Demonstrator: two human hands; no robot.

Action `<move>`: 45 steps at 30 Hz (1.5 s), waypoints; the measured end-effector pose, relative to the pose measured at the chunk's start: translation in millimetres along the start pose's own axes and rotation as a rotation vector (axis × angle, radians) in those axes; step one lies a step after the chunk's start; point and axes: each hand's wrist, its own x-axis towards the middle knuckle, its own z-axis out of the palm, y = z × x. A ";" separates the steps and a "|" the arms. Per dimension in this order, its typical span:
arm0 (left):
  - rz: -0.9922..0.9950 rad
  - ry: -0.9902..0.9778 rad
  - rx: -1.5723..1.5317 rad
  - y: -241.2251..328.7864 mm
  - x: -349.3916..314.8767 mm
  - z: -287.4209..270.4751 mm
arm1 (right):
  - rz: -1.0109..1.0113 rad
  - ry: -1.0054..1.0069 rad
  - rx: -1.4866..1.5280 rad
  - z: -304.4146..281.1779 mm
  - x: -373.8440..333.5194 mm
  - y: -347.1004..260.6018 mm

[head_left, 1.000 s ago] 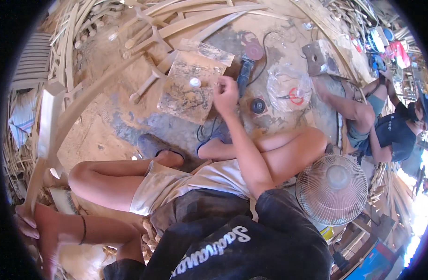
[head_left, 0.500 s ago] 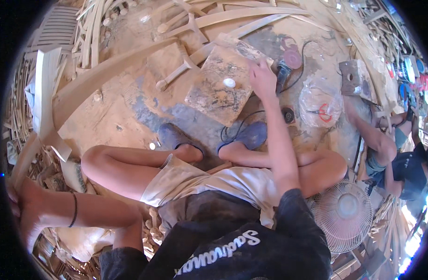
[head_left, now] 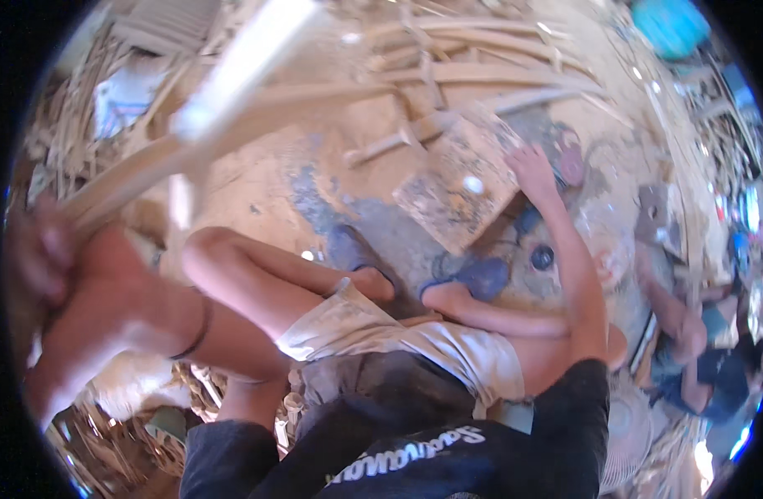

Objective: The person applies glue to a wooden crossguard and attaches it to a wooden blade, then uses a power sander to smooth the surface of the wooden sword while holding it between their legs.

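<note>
At the far left, my left hand (head_left: 44,258) is closed around the lower end of a long curved wooden piece (head_left: 140,170), blurred by motion. The piece slants up across the upper left; a pale crosspiece (head_left: 244,71) shows as a bright smear over it. In front of my feet lies a worn wooden block (head_left: 435,200) bearing a small round white object (head_left: 474,185). My right hand (head_left: 533,170) grips that block's right edge with curled fingers, their tips partly hidden.
A power tool with a reddish disc (head_left: 570,164) lies beyond my right hand. Right of it is a clear plastic bag (head_left: 606,237). A fan (head_left: 627,432) stands at lower right, near another person (head_left: 706,378). Curved wooden parts (head_left: 489,73) lie at the back.
My left hand has raised the curved wooden piece, its crosspiece swinging up and right. My right hand stays at the block's edge. The whole view has shifted.
</note>
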 end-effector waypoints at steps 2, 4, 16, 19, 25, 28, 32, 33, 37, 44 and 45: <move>0.025 -0.081 -0.027 8.5 -24.1 24.1 | 0.218 -0.011 0.016 -11.6 11.1 -25.9; 0.066 -0.212 0.031 27.6 -42.8 44.7 | 0.328 0.476 0.311 -46.6 49.5 -86.9; 0.131 -0.283 -0.016 45.0 -131.5 26.1 | -0.001 0.893 0.619 -354.6 97.0 -304.3; 0.130 -0.260 -0.020 44.6 -132.1 32.6 | -0.021 0.820 0.501 -346.2 88.6 -313.9; 0.101 -0.241 0.009 47.1 -132.7 37.3 | -0.032 0.658 0.404 -349.4 74.9 -299.4; 0.071 -0.247 0.072 56.5 -127.6 44.4 | -0.055 0.571 0.586 -358.7 76.0 -316.2; 0.052 -0.258 0.037 54.5 -131.2 44.9 | -0.049 0.500 0.331 -347.4 76.5 -293.1; 0.060 -0.258 0.042 54.2 -132.1 44.2 | -0.022 0.486 0.278 -346.6 76.6 -290.0; 0.081 -0.252 0.065 50.3 -136.2 49.0 | -0.054 0.559 0.524 -347.7 76.2 -295.1; 0.056 -0.295 0.048 53.1 -135.6 46.9 | -0.087 0.516 0.494 -346.3 62.8 -293.8; 0.063 -0.295 0.053 53.5 -135.6 44.7 | -0.142 0.514 0.499 -347.1 62.8 -299.7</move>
